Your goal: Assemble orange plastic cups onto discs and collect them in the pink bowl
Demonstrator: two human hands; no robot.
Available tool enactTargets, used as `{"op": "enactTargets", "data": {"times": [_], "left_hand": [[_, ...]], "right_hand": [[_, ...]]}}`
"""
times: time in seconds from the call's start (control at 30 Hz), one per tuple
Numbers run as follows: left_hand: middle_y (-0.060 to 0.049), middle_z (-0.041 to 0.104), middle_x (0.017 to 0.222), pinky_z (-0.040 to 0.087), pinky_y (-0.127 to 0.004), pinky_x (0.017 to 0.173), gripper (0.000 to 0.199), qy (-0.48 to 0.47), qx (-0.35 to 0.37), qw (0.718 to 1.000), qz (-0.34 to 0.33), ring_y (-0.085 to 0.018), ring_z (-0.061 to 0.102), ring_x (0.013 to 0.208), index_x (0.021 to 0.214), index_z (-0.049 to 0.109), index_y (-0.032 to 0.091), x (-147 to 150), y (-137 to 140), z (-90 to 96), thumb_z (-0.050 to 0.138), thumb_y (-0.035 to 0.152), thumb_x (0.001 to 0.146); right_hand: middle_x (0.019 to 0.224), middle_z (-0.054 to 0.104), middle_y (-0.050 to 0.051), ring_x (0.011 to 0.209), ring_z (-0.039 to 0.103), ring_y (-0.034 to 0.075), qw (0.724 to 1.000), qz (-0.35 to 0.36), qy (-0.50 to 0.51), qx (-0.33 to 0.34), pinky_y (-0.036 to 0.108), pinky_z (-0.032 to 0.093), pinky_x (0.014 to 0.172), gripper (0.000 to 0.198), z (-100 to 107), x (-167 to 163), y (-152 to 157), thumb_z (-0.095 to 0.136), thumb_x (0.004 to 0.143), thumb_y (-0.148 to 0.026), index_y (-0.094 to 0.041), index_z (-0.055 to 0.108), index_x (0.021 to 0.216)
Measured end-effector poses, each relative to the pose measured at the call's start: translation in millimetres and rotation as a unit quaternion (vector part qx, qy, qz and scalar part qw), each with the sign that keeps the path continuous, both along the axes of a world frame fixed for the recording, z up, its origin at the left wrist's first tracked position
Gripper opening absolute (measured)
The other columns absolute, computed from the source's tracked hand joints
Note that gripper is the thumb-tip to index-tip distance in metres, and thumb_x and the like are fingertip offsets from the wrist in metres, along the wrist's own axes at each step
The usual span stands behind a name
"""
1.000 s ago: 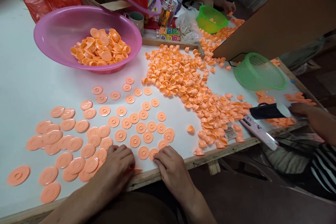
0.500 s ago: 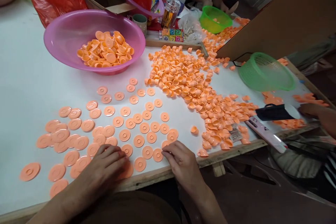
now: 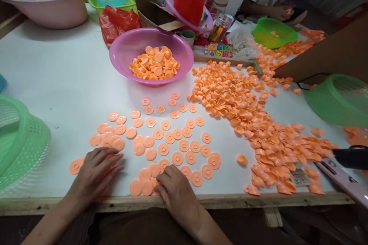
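Observation:
Many small flat orange toy saucers point(image 3: 163, 149), each with a raised ring in its middle, lie over the white table before me. My left hand point(image 3: 96, 172) rests palm down at the left of them, fingers stretched and apart, covering some saucers. Near the table's front edge is my right hand point(image 3: 175, 189), its fingers curled with thumb and fingertips close together beside a cluster of saucers point(image 3: 140, 186). Whatever sits between those fingertips is hidden. To the right spreads a large heap of orange toy teacups point(image 3: 227, 90); one loose cup point(image 3: 242, 159) lies apart.
A pink basin point(image 3: 120, 55) of orange pieces stands beyond the saucers. Green baskets point(image 3: 34, 138) flank the table on both sides. A wooden strip point(image 3: 224, 200) edges the front. Far right, a co-worker's hands are by a bright green bowl point(image 3: 266, 40).
The view has swung left. My left hand has shifted left over the saucers, and my right hand has gone left to the front cluster. Saucers at the lower left have been moved.

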State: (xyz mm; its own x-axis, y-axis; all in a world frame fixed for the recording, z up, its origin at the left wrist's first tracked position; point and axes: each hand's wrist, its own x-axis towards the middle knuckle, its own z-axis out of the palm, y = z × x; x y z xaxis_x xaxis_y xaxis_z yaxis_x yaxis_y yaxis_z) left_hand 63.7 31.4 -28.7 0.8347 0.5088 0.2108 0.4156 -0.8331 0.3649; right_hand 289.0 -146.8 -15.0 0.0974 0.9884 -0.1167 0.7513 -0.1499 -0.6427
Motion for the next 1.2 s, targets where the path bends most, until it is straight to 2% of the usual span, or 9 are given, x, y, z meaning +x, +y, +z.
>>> {"op": "enactTargets", "data": {"times": [0.13, 0.27, 0.37, 0.57, 0.67, 0.83, 0.93, 1.03, 1.2], "left_hand": [[-0.01, 0.065, 0.113, 0.04, -0.039, 0.083, 0.029, -0.015, 0.009, 1.0, 0.024, -0.024, 0.054, 0.105, 0.119, 0.06, 0.022, 48, -7, -3.9, 0.049, 0.017, 0.093], [-0.013, 0.063, 0.112, 0.036, -0.038, 0.077, 0.031, 0.007, 0.023, 0.997, 0.077, -0.026, 0.052, 0.102, 0.121, 0.059, 0.019, 77, -1, -7.7, 0.049, 0.015, 0.092], [-0.009, 0.063, 0.107, 0.035, -0.036, 0.074, 0.023, 0.019, -0.024, 0.996, 0.08, -0.024, 0.053, 0.098, 0.106, 0.064, 0.021, 75, 5, -5.1, 0.051, 0.013, 0.089], [0.0, 0.064, 0.079, 0.039, -0.028, 0.064, 0.012, -0.072, -0.191, 0.972, 0.113, -0.015, 0.056, 0.073, 0.082, 0.061, 0.02, 47, 6, 4.1, 0.052, 0.018, 0.089], [-0.001, 0.066, 0.085, 0.038, -0.03, 0.069, 0.018, -0.111, -0.131, 0.984, 0.049, -0.016, 0.056, 0.081, 0.083, 0.062, 0.021, 38, 4, 3.7, 0.048, 0.017, 0.094], [-0.002, 0.066, 0.081, 0.032, -0.033, 0.071, 0.021, -0.037, -0.077, 0.996, -0.031, -0.017, 0.053, 0.082, 0.078, 0.062, 0.019, 38, 13, 4.2, 0.048, 0.015, 0.094], [-0.004, 0.068, 0.091, 0.034, -0.035, 0.074, 0.019, -0.027, -0.056, 0.996, 0.068, -0.02, 0.054, 0.088, 0.094, 0.065, 0.021, 48, 41, 5.4, 0.047, 0.016, 0.094], [-0.008, 0.065, 0.111, 0.036, -0.039, 0.078, 0.027, 0.01, -0.033, 0.979, 0.2, -0.026, 0.053, 0.102, 0.11, 0.064, 0.024, 61, 81, 2.9, 0.05, 0.014, 0.089], [-0.006, 0.062, 0.105, 0.041, -0.038, 0.079, 0.013, 0.032, -0.138, 0.962, 0.231, -0.025, 0.054, 0.1, 0.088, 0.066, 0.021, 66, 127, -0.4, 0.063, 0.017, 0.076]], "right_hand": [[0.082, 0.057, 0.003, 0.081, 0.054, 0.018, 0.998, -0.027, 0.022, 0.043, 0.028, 0.045, 0.068, 0.015, 5, 6, 35, 0.056, 0.09, -0.011, -0.02, 0.064, 0.081], [0.091, 0.056, 0.006, 0.088, 0.052, 0.021, 0.993, -0.04, -0.084, 0.076, 0.031, 0.045, 0.07, 0.026, 2, 14, 83, 0.05, 0.09, -0.007, -0.021, 0.064, 0.106], [0.089, 0.055, 0.006, 0.085, 0.049, 0.021, 0.99, 0.003, -0.132, 0.057, 0.03, 0.042, 0.064, 0.023, -3, 15, 108, 0.051, 0.086, -0.004, -0.021, 0.064, 0.095], [0.083, 0.056, 0.003, 0.083, 0.052, 0.018, 0.995, -0.015, -0.032, 0.094, 0.028, 0.043, 0.068, 0.015, -3, 11, 116, 0.059, 0.084, -0.006, -0.02, 0.062, 0.079], [0.076, 0.054, 0.003, 0.078, 0.05, 0.018, 0.989, -0.002, -0.072, 0.129, 0.029, 0.041, 0.066, 0.021, -6, 12, 112, 0.054, 0.089, -0.009, -0.02, 0.063, 0.073], [0.078, 0.056, 0.004, 0.079, 0.05, 0.018, 0.988, 0.04, -0.084, 0.124, 0.029, 0.041, 0.068, 0.016, -6, 17, 137, 0.056, 0.091, -0.014, -0.019, 0.066, 0.079], [0.088, 0.058, 0.007, 0.086, 0.05, 0.021, 0.986, 0.002, -0.109, 0.126, 0.03, 0.043, 0.07, 0.018, -6, 20, 180, 0.051, 0.093, -0.012, -0.02, 0.067, 0.095], [0.091, 0.058, 0.008, 0.092, 0.05, 0.023, 0.987, 0.002, -0.132, 0.095, 0.031, 0.043, 0.07, 0.017, -10, 22, 222, 0.056, 0.087, -0.008, -0.02, 0.068, 0.09], [0.08, 0.06, 0.003, 0.083, 0.055, 0.018, 0.995, -0.024, -0.006, 0.093, 0.028, 0.045, 0.068, 0.013, -14, 29, 252, 0.066, 0.077, -0.006, -0.019, 0.064, 0.075]]}}
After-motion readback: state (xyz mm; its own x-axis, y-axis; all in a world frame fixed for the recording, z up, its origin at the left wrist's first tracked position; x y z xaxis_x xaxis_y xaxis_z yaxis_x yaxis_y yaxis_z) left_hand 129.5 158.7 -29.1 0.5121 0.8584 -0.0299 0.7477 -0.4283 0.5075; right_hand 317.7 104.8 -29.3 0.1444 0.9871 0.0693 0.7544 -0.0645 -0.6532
